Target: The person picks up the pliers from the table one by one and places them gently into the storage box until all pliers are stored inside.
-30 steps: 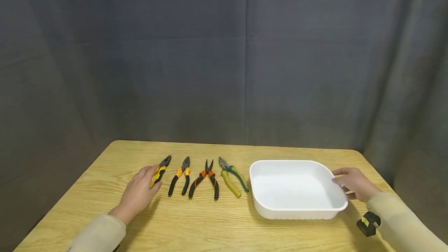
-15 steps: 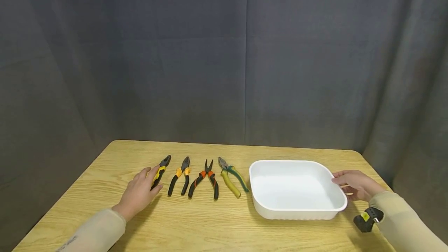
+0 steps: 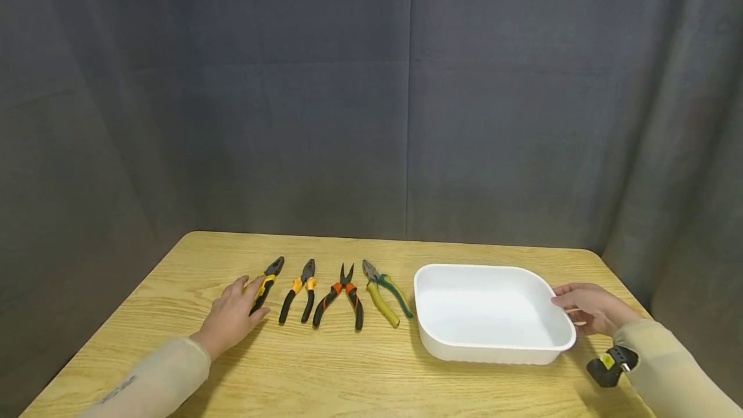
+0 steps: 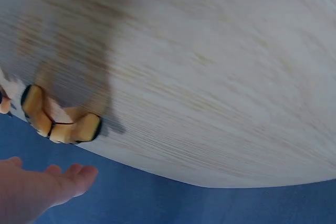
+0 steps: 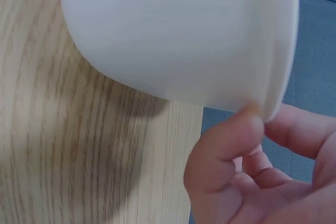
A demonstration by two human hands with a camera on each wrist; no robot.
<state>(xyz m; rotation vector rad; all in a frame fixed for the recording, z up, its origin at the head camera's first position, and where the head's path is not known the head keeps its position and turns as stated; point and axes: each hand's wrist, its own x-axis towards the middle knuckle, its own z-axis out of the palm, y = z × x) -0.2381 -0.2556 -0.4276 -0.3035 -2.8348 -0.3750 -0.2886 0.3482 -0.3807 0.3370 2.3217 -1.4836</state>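
My left hand (image 3: 229,317) rests beside the leftmost pliers (image 3: 268,284), its fingers loosely straight and partly covering the yellow-and-black handles. To the right lie combination pliers (image 3: 300,291) with yellow-orange and black handles. Needle-nose pliers (image 3: 342,297) in black and orange come after them, then pliers (image 3: 384,292) with one yellow-green and one green handle. On the right, my right hand (image 3: 598,308) pinches the rim of a white plastic tray (image 3: 493,353). The right wrist view shows that hand's thumb and index finger (image 5: 294,124) on the tray's edge.
The wooden table (image 3: 325,379) has rounded far corners. Behind it hangs a dark grey curtain (image 3: 290,115), which also runs along both sides. A black wrist device (image 3: 609,366) hangs by the right cuff.
The left fingers have loosened around the leftmost pliers and drawn back slightly; its handles have turned a little, with more black showing. The right hand has shifted slightly at the tray, which stays in place.
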